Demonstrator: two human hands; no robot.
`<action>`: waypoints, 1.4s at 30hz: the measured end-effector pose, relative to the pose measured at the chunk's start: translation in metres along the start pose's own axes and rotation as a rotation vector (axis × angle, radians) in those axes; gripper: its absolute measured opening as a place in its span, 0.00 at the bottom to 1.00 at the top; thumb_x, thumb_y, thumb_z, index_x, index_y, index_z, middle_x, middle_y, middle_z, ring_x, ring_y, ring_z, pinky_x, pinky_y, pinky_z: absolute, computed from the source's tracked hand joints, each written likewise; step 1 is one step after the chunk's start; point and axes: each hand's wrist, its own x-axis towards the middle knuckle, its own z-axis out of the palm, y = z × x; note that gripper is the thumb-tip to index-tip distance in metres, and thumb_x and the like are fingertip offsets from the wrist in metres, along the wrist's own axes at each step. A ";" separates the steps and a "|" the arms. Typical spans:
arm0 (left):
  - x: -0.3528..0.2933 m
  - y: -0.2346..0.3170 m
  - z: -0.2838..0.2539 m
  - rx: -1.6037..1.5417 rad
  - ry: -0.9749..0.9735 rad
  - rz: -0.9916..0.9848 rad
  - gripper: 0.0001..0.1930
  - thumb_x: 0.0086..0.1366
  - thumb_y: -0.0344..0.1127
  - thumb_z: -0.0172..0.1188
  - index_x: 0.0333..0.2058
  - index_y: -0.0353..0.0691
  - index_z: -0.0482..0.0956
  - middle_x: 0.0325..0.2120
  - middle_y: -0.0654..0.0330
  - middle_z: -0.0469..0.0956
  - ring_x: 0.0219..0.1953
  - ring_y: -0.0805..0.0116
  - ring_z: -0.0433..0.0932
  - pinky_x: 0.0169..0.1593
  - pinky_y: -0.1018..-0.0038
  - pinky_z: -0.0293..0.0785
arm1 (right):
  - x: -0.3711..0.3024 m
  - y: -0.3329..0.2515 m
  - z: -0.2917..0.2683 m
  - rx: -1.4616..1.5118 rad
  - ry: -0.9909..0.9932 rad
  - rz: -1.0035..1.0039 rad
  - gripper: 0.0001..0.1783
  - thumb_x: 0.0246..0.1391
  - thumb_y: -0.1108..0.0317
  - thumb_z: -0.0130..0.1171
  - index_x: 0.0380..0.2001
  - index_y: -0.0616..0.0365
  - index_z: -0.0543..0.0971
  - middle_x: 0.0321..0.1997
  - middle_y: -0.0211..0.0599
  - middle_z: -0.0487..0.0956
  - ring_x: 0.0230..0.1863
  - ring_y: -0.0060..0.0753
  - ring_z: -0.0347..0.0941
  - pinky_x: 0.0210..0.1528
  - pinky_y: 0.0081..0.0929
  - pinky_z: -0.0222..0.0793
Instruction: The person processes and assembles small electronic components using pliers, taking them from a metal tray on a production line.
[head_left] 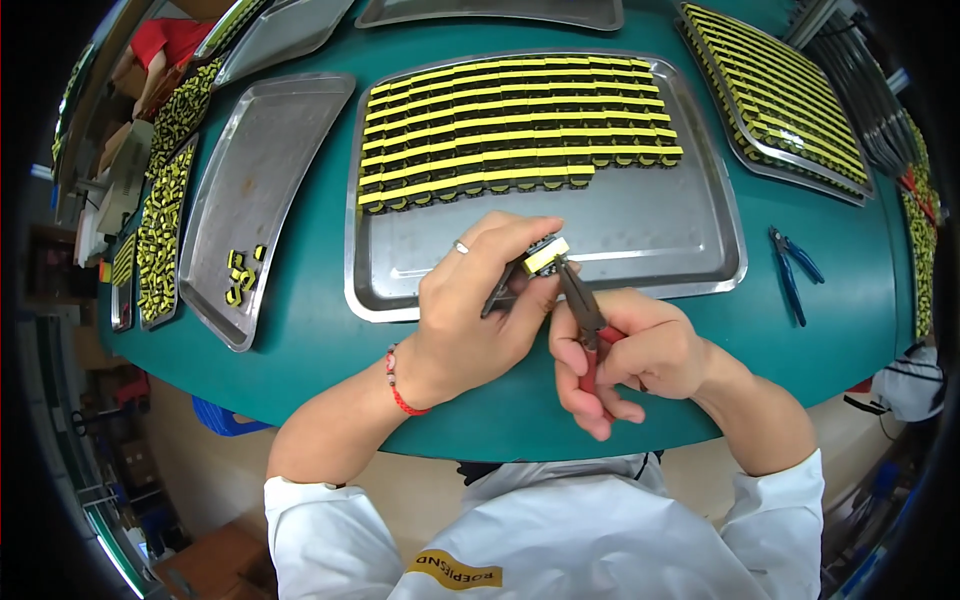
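My left hand (462,312) pinches a small yellow-and-black component (546,257), likely a taped coil or transformer, between thumb and fingers. A slim dark object (497,294) also shows beside that palm; its kind is unclear. In my right hand (645,345) are red-handled long-nose pliers (582,308), their jaw tips touching or very near the component's lower edge. Both hands are over the front edge of a metal tray (655,230). Rows of similar yellow-and-black components (520,130) fill its far part, the nearest row ending partway across.
Left stands a metal tray (265,150) with several loose components (238,275); beyond it is a tray of jumbled ones (163,235). A stacked tray of rows (780,100) is at far right. Blue-handled cutters (793,270) lie on the green table (840,260). A person in red (165,50) is at upper left.
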 end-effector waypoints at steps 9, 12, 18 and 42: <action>0.000 0.002 0.000 0.045 -0.011 -0.023 0.22 0.50 0.12 0.63 0.47 0.28 0.76 0.30 0.51 0.78 0.29 0.64 0.77 0.32 0.75 0.73 | 0.003 -0.001 0.005 -0.017 0.066 -0.029 0.13 0.37 0.81 0.44 0.33 0.66 0.67 0.27 0.52 0.77 0.23 0.45 0.78 0.16 0.25 0.69; 0.005 0.003 -0.001 0.104 0.002 0.106 0.22 0.51 0.12 0.63 0.47 0.28 0.76 0.30 0.51 0.78 0.28 0.66 0.77 0.32 0.76 0.72 | -0.002 -0.003 0.003 -0.072 0.045 0.020 0.17 0.36 0.81 0.42 0.35 0.64 0.67 0.24 0.45 0.76 0.21 0.38 0.77 0.15 0.25 0.67; 0.005 -0.003 0.002 0.136 0.079 0.074 0.22 0.53 0.18 0.68 0.47 0.33 0.76 0.28 0.58 0.76 0.22 0.74 0.72 0.24 0.80 0.68 | 0.002 0.002 0.005 0.036 -0.065 -0.028 0.19 0.37 0.83 0.43 0.39 0.67 0.66 0.33 0.56 0.78 0.36 0.56 0.82 0.28 0.33 0.82; 0.000 0.000 0.001 0.038 0.038 0.033 0.21 0.52 0.15 0.67 0.46 0.29 0.77 0.33 0.54 0.79 0.30 0.73 0.77 0.32 0.80 0.73 | 0.000 0.002 0.004 -0.053 0.000 0.013 0.19 0.39 0.82 0.42 0.39 0.66 0.67 0.34 0.55 0.77 0.36 0.51 0.81 0.28 0.34 0.82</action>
